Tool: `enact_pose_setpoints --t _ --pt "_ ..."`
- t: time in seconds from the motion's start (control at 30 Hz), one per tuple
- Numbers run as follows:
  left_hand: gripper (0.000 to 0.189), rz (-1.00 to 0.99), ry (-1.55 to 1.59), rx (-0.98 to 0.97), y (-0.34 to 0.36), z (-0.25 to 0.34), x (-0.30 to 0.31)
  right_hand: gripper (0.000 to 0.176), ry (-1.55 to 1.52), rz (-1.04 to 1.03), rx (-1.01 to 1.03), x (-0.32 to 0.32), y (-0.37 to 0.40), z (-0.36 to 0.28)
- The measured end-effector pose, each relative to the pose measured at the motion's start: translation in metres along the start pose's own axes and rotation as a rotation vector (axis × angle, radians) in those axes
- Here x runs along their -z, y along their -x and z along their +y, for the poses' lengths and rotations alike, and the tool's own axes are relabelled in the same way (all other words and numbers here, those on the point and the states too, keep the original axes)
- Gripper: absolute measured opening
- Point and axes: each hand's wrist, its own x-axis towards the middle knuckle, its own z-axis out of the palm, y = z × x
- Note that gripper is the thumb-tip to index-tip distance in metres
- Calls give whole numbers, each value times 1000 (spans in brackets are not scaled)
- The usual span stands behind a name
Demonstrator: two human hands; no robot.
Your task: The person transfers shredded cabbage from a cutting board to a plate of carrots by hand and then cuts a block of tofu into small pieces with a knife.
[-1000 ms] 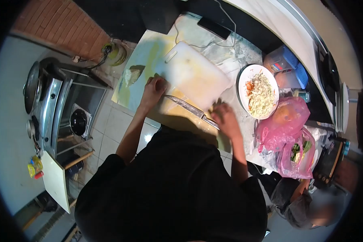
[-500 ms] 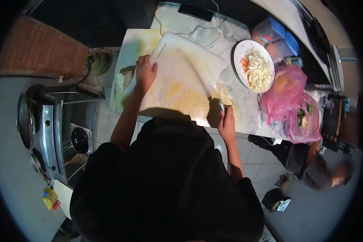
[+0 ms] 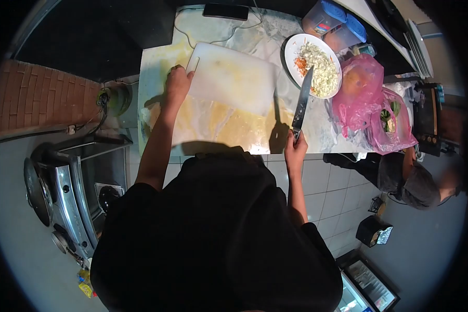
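A white cutting board (image 3: 234,73) lies bare on the marble-patterned tabletop, with faint yellowish stains on it. At its left edge, beside the handle slot, my left hand (image 3: 179,84) is closed with the thumb against the board. My right hand (image 3: 296,148) grips a kitchen knife (image 3: 303,99) by its dark handle, near the table's front edge. The blade points away from me, and its tip overlaps the near side of a white plate (image 3: 291,46). Shredded cabbage (image 3: 323,73) and a little orange carrot (image 3: 300,64) are heaped on that plate.
Pink plastic bags (image 3: 356,99) with food inside sit right of the plate. Behind are blue-lidded containers (image 3: 325,18). A phone (image 3: 225,11) and cable lie at the back. A stove (image 3: 70,195) stands left; another person (image 3: 400,179) is at the right.
The knife has risen from beside the board's lower right corner and swung right, its blade now towards the plate. My left hand stays at the board's left edge. The whole view has shifted.
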Motion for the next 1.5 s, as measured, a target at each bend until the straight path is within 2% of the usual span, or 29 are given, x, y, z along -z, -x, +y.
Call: enact_pose_setpoints --t 0.13,0.23,0.3,0.33,0.4,0.43,0.5,0.53,0.6,0.63,0.67,0.7,0.73,0.77,0.83,0.9,0.97,1.03,1.07,1.1,1.17,1.23,1.27,1.3,1.37,1.43,1.47,1.5 --pt "34 -22 -36 6 8 10 7 18 -110 -39 54 -23 -12 1" --pt "33 -124 -69 -38 9 15 11 14 -106 -31 174 -43 -36 -12" --pt "35 -174 180 27 12 15 7 13 -110 -27 180 -53 -59 -19" --pt "35 -177 176 26 12 9 -4 14 -107 -28 185 -55 -65 -22" --pt "34 -88 714 46 12 -1 -22 15 -112 -31 176 -52 -72 -28" --pt "34 -86 711 51 19 7 -10 17 -116 -36 170 -51 -75 -29" --pt "26 101 891 -83 41 25 15 20 -128 -48 176 -48 -78 -16" --pt "26 100 891 -82 48 23 22 22 -218 -32 138 -43 -72 -16" --pt "19 91 1183 106 63 11 40 27 -312 1 51 -30 -60 -1" --pt "19 24 1283 306 75 9 63 27 -310 6 47 -28 -54 8" --pt "24 64 1342 304 79 -4 69 27 -382 13 73 -27 -48 16" --pt "30 237 1393 385 87 -8 75 27 -455 22 99 -24 -40 21" --pt "33 285 1276 513 93 -19 90 28 -366 -50 6 -17 -30 22" --pt "33 296 1302 455 99 -22 109 28 -368 -44 1 -17 -25 24" --pt "29 309 1380 320 101 -38 138 29 -382 -185 -70 -26 -15 22" --pt "26 464 1402 315 108 -46 158 31 -474 -247 65 -55 0 6" --pt "28 550 1420 243 111 -47 179 32 -700 -548 -145 -80 18 -6" --pt "30 575 1428 229 117 -54 193 33 -859 -711 -221 -92 30 -28" --pt "33 601 1442 209 122 -56 199 32 -700 -787 -125 -93 23 -21" --pt "33 617 1431 222 129 -56 204 32 -701 -808 -131 -92 14 -21" --pt "37 677 1346 289 145 -49 210 32 -587 -524 59 -87 -6 -25" --pt "38 712 1317 350 163 -35 214 33 -531 -441 11 -75 -24 -27" --pt "37 714 1293 358 171 -30 215 34 -522 -492 -55 -79 -21 -15" --pt "37 716 1270 364 177 -25 216 34 -523 -519 55 -89 -11 -11" --pt "36 743 1279 390 191 -24 218 35 -355 -894 -358 -89 16 -40" --pt "40 784 1210 476 202 -49 223 34 -856 -1007 -221 -112 58 -43" --pt "41 771 1255 425 210 -67 228 34 -856 -1005 -221 -112 56 -39" --pt "42 772 1253 357 219 -77 235 33 -727 -941 1 -108 49 -37"
